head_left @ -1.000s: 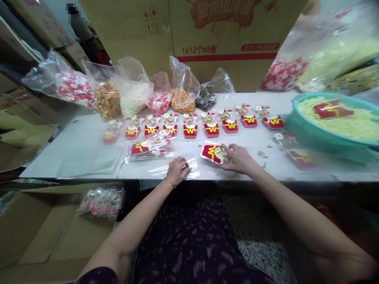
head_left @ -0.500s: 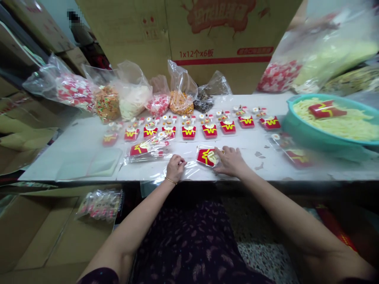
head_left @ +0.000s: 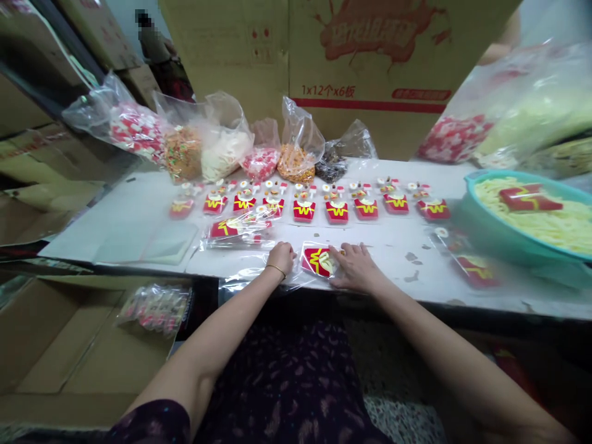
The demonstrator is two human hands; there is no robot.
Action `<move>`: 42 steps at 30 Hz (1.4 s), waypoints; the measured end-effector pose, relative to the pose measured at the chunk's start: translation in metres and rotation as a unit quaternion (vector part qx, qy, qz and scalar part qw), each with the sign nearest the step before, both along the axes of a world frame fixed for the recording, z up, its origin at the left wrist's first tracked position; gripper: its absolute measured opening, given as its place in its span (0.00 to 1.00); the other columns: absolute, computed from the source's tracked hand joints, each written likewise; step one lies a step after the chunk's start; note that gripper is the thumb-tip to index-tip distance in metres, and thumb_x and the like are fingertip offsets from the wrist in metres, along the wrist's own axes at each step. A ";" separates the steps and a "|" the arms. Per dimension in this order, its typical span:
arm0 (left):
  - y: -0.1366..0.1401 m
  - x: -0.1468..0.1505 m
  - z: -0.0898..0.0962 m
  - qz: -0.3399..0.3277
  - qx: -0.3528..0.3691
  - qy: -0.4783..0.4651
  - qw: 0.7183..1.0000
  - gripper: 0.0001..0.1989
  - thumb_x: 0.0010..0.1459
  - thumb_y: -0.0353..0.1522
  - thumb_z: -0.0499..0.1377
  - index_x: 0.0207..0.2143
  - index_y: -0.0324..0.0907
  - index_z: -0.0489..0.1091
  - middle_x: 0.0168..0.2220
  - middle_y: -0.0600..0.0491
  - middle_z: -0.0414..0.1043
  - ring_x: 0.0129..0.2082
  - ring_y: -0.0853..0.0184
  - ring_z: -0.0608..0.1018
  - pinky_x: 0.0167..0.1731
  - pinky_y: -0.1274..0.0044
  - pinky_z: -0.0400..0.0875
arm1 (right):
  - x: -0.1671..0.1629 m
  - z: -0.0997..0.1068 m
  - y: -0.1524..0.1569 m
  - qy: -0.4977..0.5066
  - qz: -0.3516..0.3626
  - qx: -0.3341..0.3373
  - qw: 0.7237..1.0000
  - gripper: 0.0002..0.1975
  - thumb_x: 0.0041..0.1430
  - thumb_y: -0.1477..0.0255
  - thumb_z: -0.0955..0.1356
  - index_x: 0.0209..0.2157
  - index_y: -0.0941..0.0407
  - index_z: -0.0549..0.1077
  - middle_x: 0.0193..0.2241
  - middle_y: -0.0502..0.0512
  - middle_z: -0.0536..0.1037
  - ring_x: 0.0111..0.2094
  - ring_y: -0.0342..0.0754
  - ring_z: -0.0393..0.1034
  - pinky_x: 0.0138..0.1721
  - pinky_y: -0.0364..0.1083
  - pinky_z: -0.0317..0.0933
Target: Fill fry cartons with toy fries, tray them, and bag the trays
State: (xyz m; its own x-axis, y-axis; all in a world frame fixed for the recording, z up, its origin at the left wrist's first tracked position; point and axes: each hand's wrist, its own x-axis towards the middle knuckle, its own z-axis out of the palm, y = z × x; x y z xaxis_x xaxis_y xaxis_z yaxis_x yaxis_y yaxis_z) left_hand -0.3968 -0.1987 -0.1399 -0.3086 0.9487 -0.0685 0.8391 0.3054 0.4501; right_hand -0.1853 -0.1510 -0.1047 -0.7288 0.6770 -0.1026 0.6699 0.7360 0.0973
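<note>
A small red carton with a yellow zigzag and pale fry-like pieces (head_left: 318,261) lies on its side at the table's front edge, in clear plastic. My right hand (head_left: 356,268) rests over its right end, fingers curved against it. Just left of the carton, my left hand (head_left: 281,259) is closed in a pinch at the edge of a clear plastic bag (head_left: 296,279); its fingertips are partly hidden. Behind my left hand lie a few filled clear packs with a similar red carton (head_left: 224,229). A row of red cartons with small toy-food pieces (head_left: 304,211) runs across the table.
Clear bags of small coloured pieces (head_left: 180,151) line the back, before a large cardboard box (head_left: 361,129). A turquoise basin (head_left: 509,231) of pale strips stands right. A stack of clear bags (head_left: 161,243) lies left. An open carton (head_left: 46,339) sits below. Part of another person shows behind.
The view has shifted, so the table's things appear farther right. The red carton and both hands have come slightly nearer the table's front edge, with the left hand closer to the carton.
</note>
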 end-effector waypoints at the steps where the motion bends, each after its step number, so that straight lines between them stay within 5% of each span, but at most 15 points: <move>1: 0.001 0.002 0.001 0.000 -0.011 0.003 1.000 0.05 0.51 0.30 0.55 0.26 0.39 0.69 0.31 0.49 0.69 0.32 0.67 0.72 0.34 0.77 0.65 | -0.001 0.000 -0.001 0.000 0.006 -0.001 1.000 0.45 0.40 0.52 0.66 0.58 0.57 0.52 0.47 0.66 0.63 0.46 0.61 0.58 0.51 0.61 0.42; 10: -0.002 0.001 0.002 0.039 0.037 -0.028 0.998 0.06 0.54 0.28 0.52 0.29 0.39 0.68 0.32 0.50 0.71 0.33 0.69 0.72 0.33 0.78 0.64 | 0.001 0.000 -0.010 0.002 0.070 0.010 0.998 0.43 0.41 0.53 0.66 0.57 0.57 0.53 0.49 0.65 0.63 0.47 0.61 0.57 0.52 0.62 0.39; 15: -0.005 -0.011 0.011 -0.004 -0.015 -0.047 0.999 0.06 0.51 0.29 0.55 0.33 0.39 0.70 0.31 0.51 0.72 0.33 0.69 0.73 0.35 0.79 0.65 | 0.003 -0.002 -0.007 -0.008 0.076 0.005 0.997 0.44 0.41 0.51 0.66 0.58 0.57 0.52 0.49 0.66 0.63 0.47 0.61 0.58 0.52 0.63 0.39; 20: -0.011 -0.011 0.015 0.003 -0.071 -0.017 0.997 0.05 0.50 0.29 0.55 0.26 0.39 0.71 0.30 0.49 0.73 0.33 0.66 0.73 0.34 0.78 0.65 | -0.002 -0.003 -0.005 -0.003 0.073 -0.007 0.997 0.45 0.41 0.50 0.64 0.58 0.58 0.52 0.48 0.66 0.63 0.47 0.61 0.59 0.51 0.62 0.41; 32: -0.012 -0.006 -0.002 0.119 0.058 -0.079 0.988 0.06 0.52 0.28 0.52 0.26 0.38 0.68 0.30 0.50 0.70 0.32 0.68 0.71 0.35 0.77 0.65 | -0.005 -0.005 -0.010 -0.003 0.109 0.003 0.994 0.43 0.40 0.53 0.66 0.57 0.56 0.53 0.49 0.65 0.63 0.47 0.60 0.59 0.53 0.61 0.39; 37: -0.017 -0.018 0.003 0.022 0.049 -0.098 0.994 0.09 0.53 0.26 0.50 0.33 0.38 0.69 0.32 0.51 0.66 0.35 0.69 0.70 0.39 0.76 0.65 | -0.008 -0.004 -0.002 -0.001 0.148 -0.010 0.989 0.44 0.40 0.53 0.66 0.58 0.57 0.53 0.50 0.65 0.63 0.47 0.60 0.58 0.53 0.61 0.37; 42: -0.019 -0.039 0.015 -0.170 0.014 -0.165 0.971 0.22 0.51 0.25 0.51 0.49 0.47 0.63 0.42 0.53 0.58 0.38 0.71 0.68 0.44 0.77 0.64 | -0.013 0.001 0.005 -0.002 0.174 -0.024 0.984 0.44 0.41 0.52 0.66 0.58 0.59 0.53 0.48 0.67 0.63 0.47 0.60 0.58 0.52 0.60 0.39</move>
